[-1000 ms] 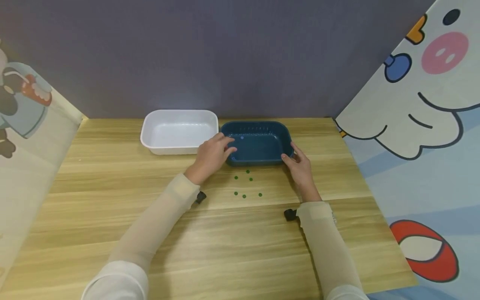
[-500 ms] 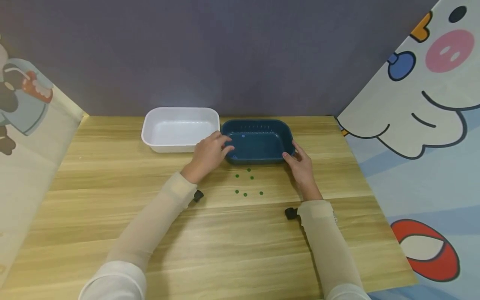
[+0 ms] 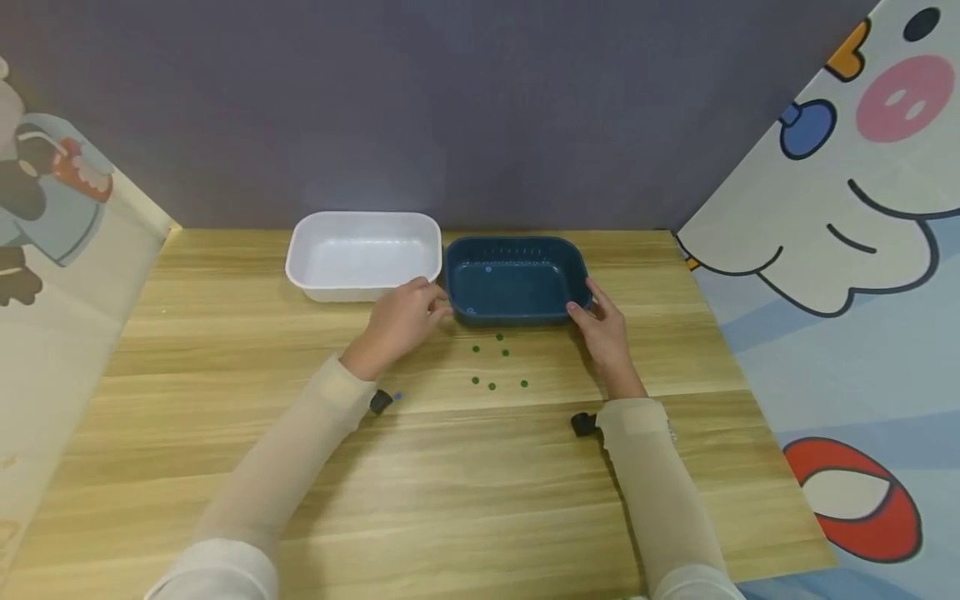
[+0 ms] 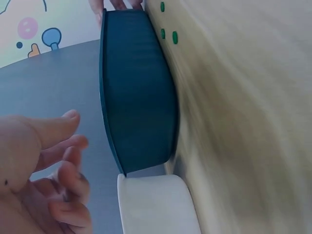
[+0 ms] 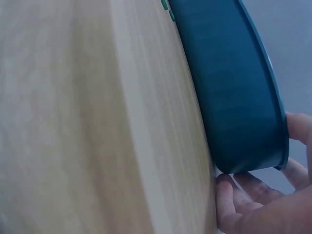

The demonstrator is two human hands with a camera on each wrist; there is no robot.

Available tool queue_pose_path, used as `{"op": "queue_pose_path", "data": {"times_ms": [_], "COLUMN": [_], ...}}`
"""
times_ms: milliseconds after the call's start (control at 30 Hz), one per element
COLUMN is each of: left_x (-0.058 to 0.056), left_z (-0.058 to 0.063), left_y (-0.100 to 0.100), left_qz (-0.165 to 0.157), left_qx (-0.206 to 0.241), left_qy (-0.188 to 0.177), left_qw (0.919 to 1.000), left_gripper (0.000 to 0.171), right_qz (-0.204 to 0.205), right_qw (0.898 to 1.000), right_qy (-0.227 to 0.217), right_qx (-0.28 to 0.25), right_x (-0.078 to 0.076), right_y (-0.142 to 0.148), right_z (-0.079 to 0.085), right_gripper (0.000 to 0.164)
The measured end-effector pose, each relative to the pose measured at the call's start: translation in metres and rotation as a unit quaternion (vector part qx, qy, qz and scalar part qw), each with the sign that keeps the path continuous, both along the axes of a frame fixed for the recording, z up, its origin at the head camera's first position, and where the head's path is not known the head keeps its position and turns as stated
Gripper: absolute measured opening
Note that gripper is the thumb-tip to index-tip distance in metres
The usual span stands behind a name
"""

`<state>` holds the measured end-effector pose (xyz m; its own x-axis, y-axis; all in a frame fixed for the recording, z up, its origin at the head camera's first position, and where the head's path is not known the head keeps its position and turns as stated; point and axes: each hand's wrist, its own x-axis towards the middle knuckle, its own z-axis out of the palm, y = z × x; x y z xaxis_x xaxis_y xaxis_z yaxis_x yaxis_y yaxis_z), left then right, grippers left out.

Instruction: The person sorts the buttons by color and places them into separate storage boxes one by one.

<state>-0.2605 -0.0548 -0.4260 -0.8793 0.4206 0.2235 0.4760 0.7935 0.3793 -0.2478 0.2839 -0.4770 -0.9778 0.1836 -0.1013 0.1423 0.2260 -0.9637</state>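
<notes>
A dark blue rectangular tray (image 3: 517,292) stands at the back of the table, with two small blue rings or dots (image 3: 488,269) inside. My right hand (image 3: 602,329) grips its right end; in the right wrist view the thumb lies at the rim and the fingers against the outer wall (image 5: 234,87). My left hand (image 3: 401,321) hovers by the tray's front left corner, in front of the white tray (image 3: 363,294). Its fingers are loosely bent in the left wrist view, with nothing visible between them. Several small green discs (image 3: 506,352) lie in front of the blue tray.
The white tray stands directly left of the blue one, rims nearly meeting. A grey partition (image 3: 480,117) rises behind both. A small blue dot (image 3: 398,397) lies on the wooden table (image 3: 465,483) near the left wrist. Cartoon-printed walls (image 3: 847,275) flank the table.
My left hand has drawn back left and toward me from the blue tray's left rim. A blue dot now shows beside the left wrist. The right hand has stayed on the tray.
</notes>
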Motion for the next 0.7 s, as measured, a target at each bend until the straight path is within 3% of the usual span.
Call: {"op": "queue_pose_path", "data": {"times_ms": [467, 700], "left_x": [0.020, 0.029], "left_z": [-0.004, -0.003], "left_y": [-0.020, -0.032], "left_qz": [-0.002, -0.031], "left_qx": [-0.058, -0.111], "left_qy": [-0.070, -0.173], "left_qw": [0.9958, 0.9783], "left_gripper": [0.025, 0.021], "right_qz": [0.007, 0.005], "right_qw": [0.999, 1.000], "right_qy": [-0.034, -0.008], "right_qx": [-0.004, 0.005], "right_x": [0.003, -0.002], "right_y": [-0.003, 0.000], "right_z": [0.016, 0.001], "right_gripper": [0.070, 0.069]}}
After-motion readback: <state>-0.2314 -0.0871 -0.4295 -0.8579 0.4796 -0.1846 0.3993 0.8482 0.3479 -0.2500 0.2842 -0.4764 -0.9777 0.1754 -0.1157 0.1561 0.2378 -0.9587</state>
